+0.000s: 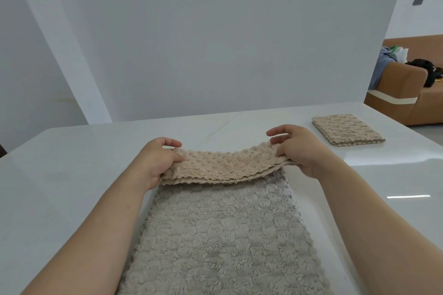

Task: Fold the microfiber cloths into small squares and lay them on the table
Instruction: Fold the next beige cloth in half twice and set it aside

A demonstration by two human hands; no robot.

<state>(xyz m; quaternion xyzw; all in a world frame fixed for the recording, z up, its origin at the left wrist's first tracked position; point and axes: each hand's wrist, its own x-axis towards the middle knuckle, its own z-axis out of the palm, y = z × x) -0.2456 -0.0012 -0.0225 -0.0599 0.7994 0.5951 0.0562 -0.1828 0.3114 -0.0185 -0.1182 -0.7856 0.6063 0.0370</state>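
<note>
A large white wall panel (215,43) is seen filling the upper half of the view, and below it a glossy white table (72,175) is spread across the whole width. On the table, in the centre and reaching to the near edge, a long fluffy beige microfiber cloth (215,235) is laid flat. Its far end is raised off the surface and turned back toward the viewer, so that a tan, bumpy face is shown above the paler pile. Two bare forearms are stretched forward from the bottom corners. The raised edge is pinched at its left corner by the left hand (158,160) and at its right corner by the right hand (294,148), with each forefinger held loosely above the fabric. Well apart, on the far right of the table, a folded cloth (347,129) is seen lying as a small square. Beyond the table's right corner, a brown sofa (407,93) is partly shown, with a black bag (424,69) placed on it.
</note>
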